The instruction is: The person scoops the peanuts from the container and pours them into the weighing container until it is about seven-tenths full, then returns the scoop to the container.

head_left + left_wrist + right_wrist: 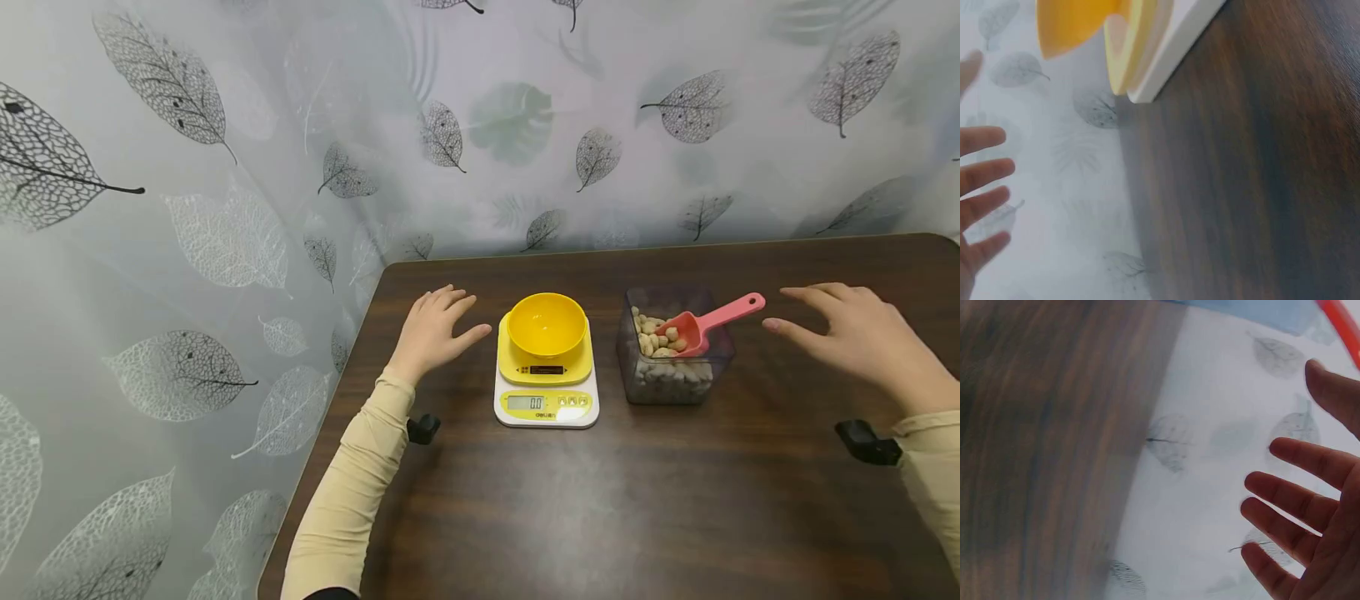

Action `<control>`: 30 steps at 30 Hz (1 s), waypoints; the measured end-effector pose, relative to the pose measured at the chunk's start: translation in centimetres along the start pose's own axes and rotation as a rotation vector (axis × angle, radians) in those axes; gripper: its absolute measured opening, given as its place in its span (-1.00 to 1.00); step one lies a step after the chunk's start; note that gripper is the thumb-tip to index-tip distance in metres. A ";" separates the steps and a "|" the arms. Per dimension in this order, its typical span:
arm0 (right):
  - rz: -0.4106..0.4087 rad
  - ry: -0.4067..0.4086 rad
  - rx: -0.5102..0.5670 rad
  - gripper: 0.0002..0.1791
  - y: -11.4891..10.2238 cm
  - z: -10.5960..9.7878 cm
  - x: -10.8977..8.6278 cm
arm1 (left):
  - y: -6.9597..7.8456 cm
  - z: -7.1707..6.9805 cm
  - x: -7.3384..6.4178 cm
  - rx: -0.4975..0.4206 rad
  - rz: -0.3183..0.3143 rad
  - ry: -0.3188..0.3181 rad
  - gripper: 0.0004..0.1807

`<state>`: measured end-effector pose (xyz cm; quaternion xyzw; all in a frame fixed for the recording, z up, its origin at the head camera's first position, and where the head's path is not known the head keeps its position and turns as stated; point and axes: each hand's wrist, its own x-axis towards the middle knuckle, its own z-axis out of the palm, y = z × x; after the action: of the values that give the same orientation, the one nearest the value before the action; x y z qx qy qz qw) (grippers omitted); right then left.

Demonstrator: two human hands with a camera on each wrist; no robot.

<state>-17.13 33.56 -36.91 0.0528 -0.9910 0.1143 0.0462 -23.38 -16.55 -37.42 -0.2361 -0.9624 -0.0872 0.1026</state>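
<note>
In the head view a yellow bowl (547, 327) stands on a yellow and white kitchen scale (546, 400) whose display reads 0.0. My left hand (435, 333) is spread to the left of the scale, apart from it and holding nothing. To the right of the scale is a clear square container (667, 387) partly filled with pale nuts (647, 343), perhaps peanuts in the shell. A pink scoop (723, 315) lies in it, handle sticking out over the right rim. My right hand (862, 333) has its fingers extended near the handle's end, touching nothing.
Everything stands on a dark wooden table (525, 508). A leaf-patterned curtain or sheet (517, 183) covers the back and the left side, right along the table's edges. Black wrist mounts (423, 429) hang beneath both wrists.
</note>
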 end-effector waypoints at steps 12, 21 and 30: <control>0.051 0.189 0.340 -0.51 -2.1 -2.0 -1.2 | 4.6 0.3 1.8 -0.053 0.134 0.192 -0.46; 0.083 0.212 0.460 -0.52 -4.2 -0.9 0.0 | 9.2 1.0 3.3 -0.199 0.176 0.154 -0.40; 0.089 0.199 0.520 -0.55 -4.9 0.7 0.3 | 13.8 2.9 3.9 -0.413 0.198 0.073 -0.32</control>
<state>-16.96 28.61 -36.45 0.0078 -0.9202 0.3715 0.1231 -20.70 -2.14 -37.65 -0.3421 -0.8919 -0.2801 0.0948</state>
